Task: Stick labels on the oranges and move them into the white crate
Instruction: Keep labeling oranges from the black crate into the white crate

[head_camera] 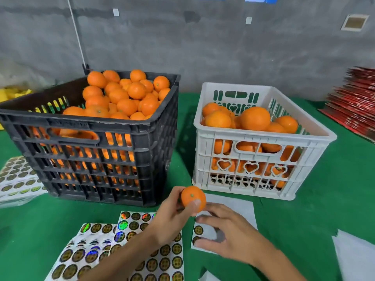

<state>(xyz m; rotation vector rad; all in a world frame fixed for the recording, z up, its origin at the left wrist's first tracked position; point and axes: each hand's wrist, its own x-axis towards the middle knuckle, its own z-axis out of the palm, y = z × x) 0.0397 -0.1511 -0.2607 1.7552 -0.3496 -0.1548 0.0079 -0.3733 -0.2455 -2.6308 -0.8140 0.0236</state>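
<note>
My left hand (168,218) grips an orange (191,197) just in front of the white crate (261,138), stem end facing me. My right hand (229,230) rests with fingers spread on a nearly used label sheet (239,207), fingertips beside two round gold labels (198,230) at its left edge. The white crate holds several oranges, piled to its rim. A black crate (121,126) to the left is heaped with oranges (125,94). Fuller label sheets (166,256) lie under my left forearm.
A green cloth (324,199) covers the table. More label sheets (18,177) lie at the left edge beside the black crate. Blank white backing paper (355,256) sits at the right front. A stack of red packaging (353,106) lies far right. A grey wall stands behind.
</note>
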